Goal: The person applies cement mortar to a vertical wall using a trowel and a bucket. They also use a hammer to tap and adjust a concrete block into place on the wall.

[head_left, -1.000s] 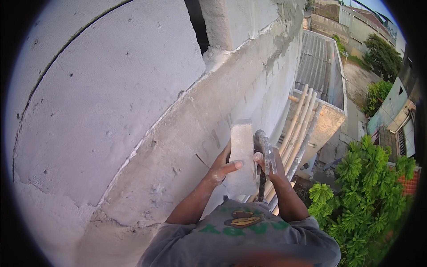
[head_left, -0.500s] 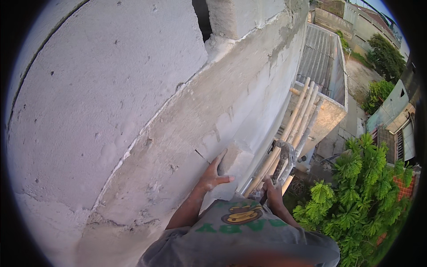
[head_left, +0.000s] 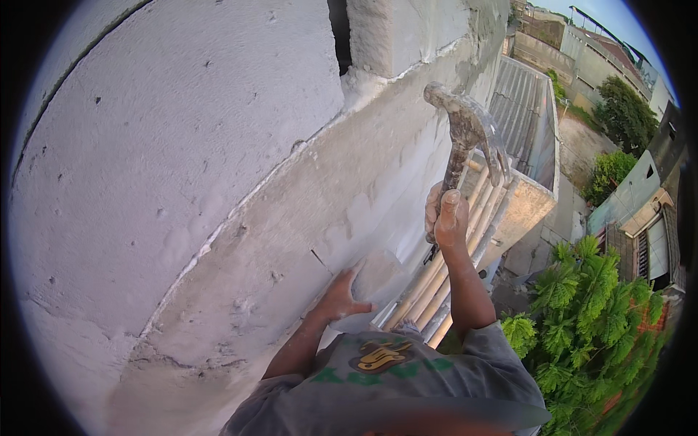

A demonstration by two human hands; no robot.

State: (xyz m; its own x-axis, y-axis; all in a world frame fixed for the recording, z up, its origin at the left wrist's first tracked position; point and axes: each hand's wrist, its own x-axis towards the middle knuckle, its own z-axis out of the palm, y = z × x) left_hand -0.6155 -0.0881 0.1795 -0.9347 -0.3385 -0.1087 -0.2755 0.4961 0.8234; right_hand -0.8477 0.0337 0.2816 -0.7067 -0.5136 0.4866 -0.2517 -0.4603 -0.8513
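My right hand (head_left: 447, 216) grips the handle of a plaster-crusted claw hammer (head_left: 469, 131), raised upright beside the wall with its head above my fist. My left hand (head_left: 340, 296) rests flat on the rough white plastered wall (head_left: 218, 182), fingers spread, next to a pale flat block (head_left: 374, 280) that lies against the wall by my thumb. Whether the hand holds that block I cannot tell.
A dark opening (head_left: 338, 33) cuts the wall at the top. Several wooden poles (head_left: 443, 269) lean below my hands. Far below are a corrugated roof (head_left: 520, 109), a green tree (head_left: 589, 320) and neighbouring buildings (head_left: 640, 218).
My right hand has risen and now holds the hammer up high; it was low by my chest half a second ago. My left hand stays on the wall.
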